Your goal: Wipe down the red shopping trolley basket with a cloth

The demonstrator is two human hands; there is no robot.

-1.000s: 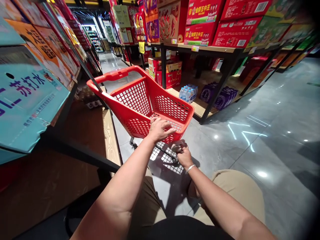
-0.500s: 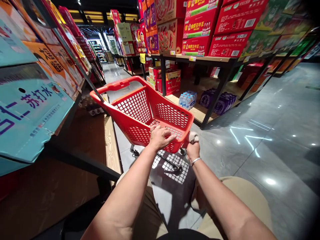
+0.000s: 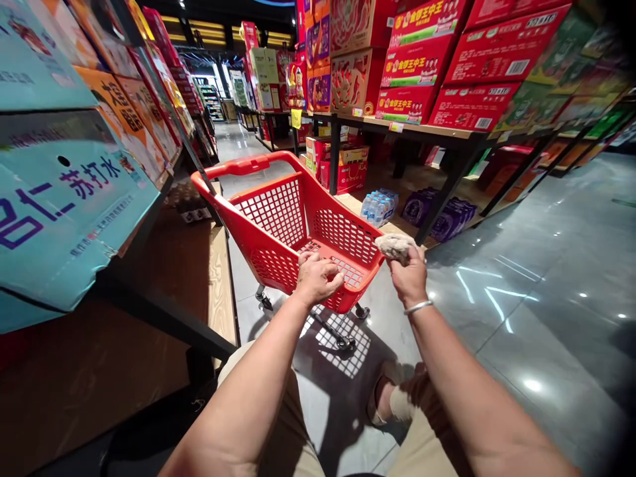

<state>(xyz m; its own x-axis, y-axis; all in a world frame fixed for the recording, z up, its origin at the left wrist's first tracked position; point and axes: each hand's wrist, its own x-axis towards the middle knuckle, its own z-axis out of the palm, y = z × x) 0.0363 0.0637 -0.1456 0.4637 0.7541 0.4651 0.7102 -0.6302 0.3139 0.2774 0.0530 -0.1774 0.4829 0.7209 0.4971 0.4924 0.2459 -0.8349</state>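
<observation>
We see the red shopping cart (image 3: 303, 225) standing in the aisle on the glossy grey floor (image 3: 536, 278), its near rim just ahead of us, much where it stood half a second ago. Our left hand (image 3: 318, 278) stays on that near rim, fingers curled down over the edge and gripping it. Our right hand (image 3: 410, 278) has risen since the earlier frame, from low beside the cart's corner to the level of the rim, and its fingers are closed around a wadded grey cloth (image 3: 395, 246) that touches the cart's right corner. Shelves flank the aisle: red cartons (image 3: 472, 106) stacked on the right rack, packs of bottled water (image 3: 378, 205) on its low board, and a teal carton (image 3: 64, 205) close on our left.
</observation>
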